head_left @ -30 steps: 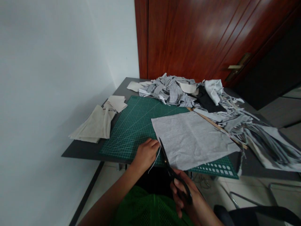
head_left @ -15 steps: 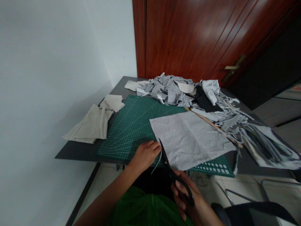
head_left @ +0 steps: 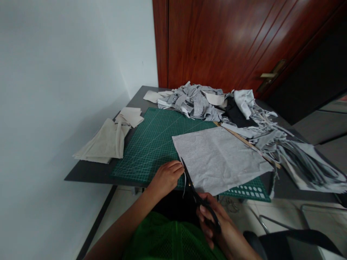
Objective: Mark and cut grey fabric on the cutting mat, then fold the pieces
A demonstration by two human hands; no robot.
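A light grey cloth (head_left: 222, 159) lies over a green cutting mat (head_left: 162, 130), its near left edge beside both hands. My left hand (head_left: 168, 177) is closed, its fingertips pinching a thin pale strip (head_left: 185, 186) that dangles at the cloth's left edge. Black scissors (head_left: 192, 189) are in my right hand (head_left: 213, 220), whose fingers are wrapped round the handles. The blades point away from me along the cloth's left edge, close to my left fingertips. How far the blades are apart is hard to make out.
Folded cream cloth (head_left: 105, 142) sits at the table's left. Grey scraps (head_left: 197, 103) are heaped along the back, with a black piece (head_left: 238, 113) and thin strips to the right. A wooden ruler (head_left: 241, 139) borders the cloth. A chair (head_left: 295, 243) stands at lower right.
The scissors and my right hand have moved slightly forward and left. My left hand has shifted a little left and forward, and the strip now hangs straighter.
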